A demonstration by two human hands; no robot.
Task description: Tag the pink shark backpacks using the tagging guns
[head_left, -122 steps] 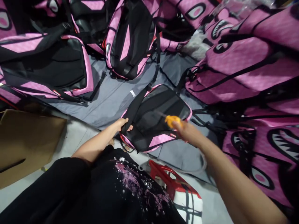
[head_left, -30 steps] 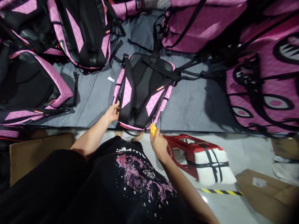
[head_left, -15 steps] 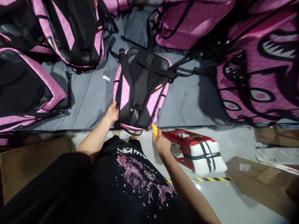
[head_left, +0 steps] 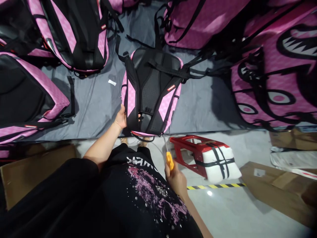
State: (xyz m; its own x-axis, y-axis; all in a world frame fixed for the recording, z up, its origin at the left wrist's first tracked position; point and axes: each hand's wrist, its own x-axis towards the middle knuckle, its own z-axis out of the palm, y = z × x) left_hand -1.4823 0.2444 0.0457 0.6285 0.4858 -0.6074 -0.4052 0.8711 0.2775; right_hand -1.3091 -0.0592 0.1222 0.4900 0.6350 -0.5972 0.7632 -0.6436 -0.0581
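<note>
A black and pink backpack [head_left: 151, 89] lies on the grey cloth with its padded back and shoulder straps facing up. My left hand [head_left: 122, 117] is closed on its lower left side, fingers passing behind the left strap and tips showing past it. Below the bag's lower right corner, my right hand [head_left: 176, 177] is wrapped round a small yellow-handled tool [head_left: 169, 161]. A thin greyish line runs from the tool up to the bag's bottom edge; whether it is a blade or a thread I cannot tell.
More pink and black backpacks [head_left: 81, 36] lie on the grey-covered table [head_left: 94, 99], left, behind and right. A small white slip [head_left: 112, 82] lies on the cloth. On the floor stand a red stool [head_left: 190, 148] with a strapped white cushion [head_left: 218, 163] and cardboard boxes [head_left: 274, 188].
My right hand with the yellow-handled tool has drawn down and slightly right, away from the bag's lower corner. My left hand keeps its hold, and the backpack has barely shifted.
</note>
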